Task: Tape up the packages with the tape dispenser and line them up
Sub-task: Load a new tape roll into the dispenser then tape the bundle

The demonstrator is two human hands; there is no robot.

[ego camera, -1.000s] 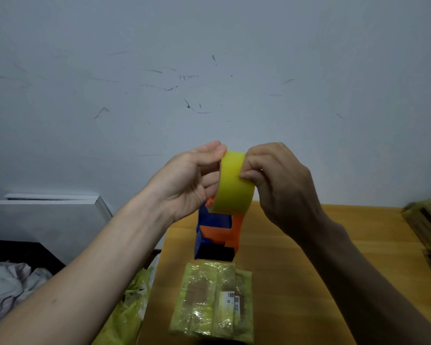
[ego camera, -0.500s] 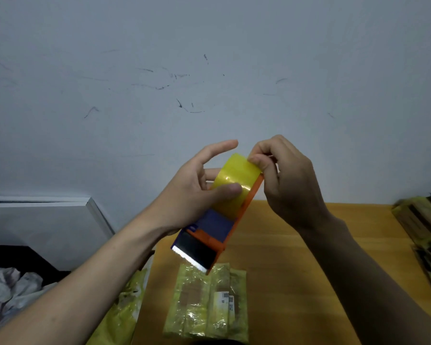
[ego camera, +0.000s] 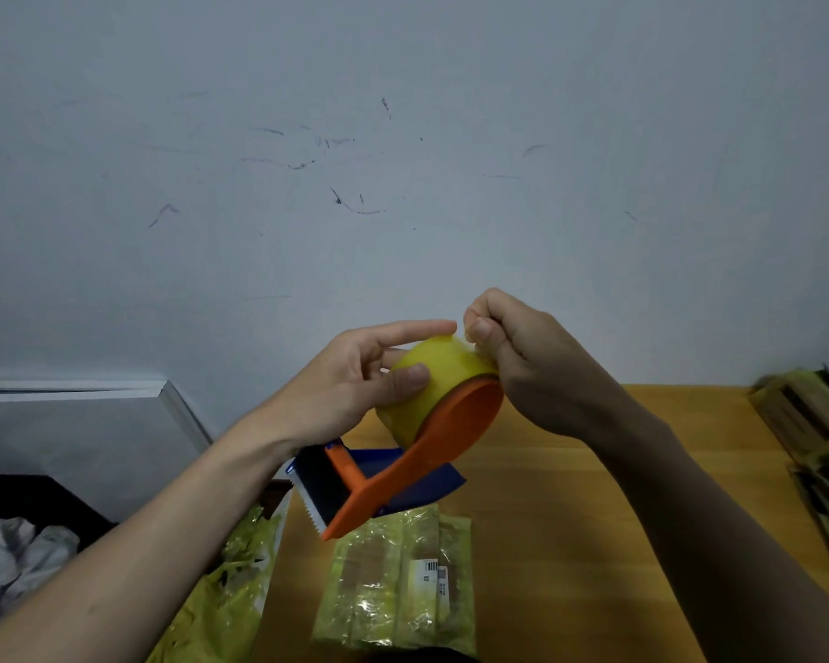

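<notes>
Pale grey scuffed wall (ego camera: 403, 136) behind light wooden desk (ego camera: 570, 519); white flat-topped cabinet (ego camera: 82, 423) past desk's left edge; crumpled white cloth (ego camera: 10, 557) below.

The tape dispenser (ego camera: 405, 476) is held in the air above the desk (ego camera: 570, 495), tilted, its orange frame and dark blue body pointing down-left with the toothed blade lowest. A yellow tape roll (ego camera: 431, 382) sits at its upper end. Directly below the dispenser, a package (ego camera: 398, 581) in yellowish clear wrap lies flat on the desk.
</notes>
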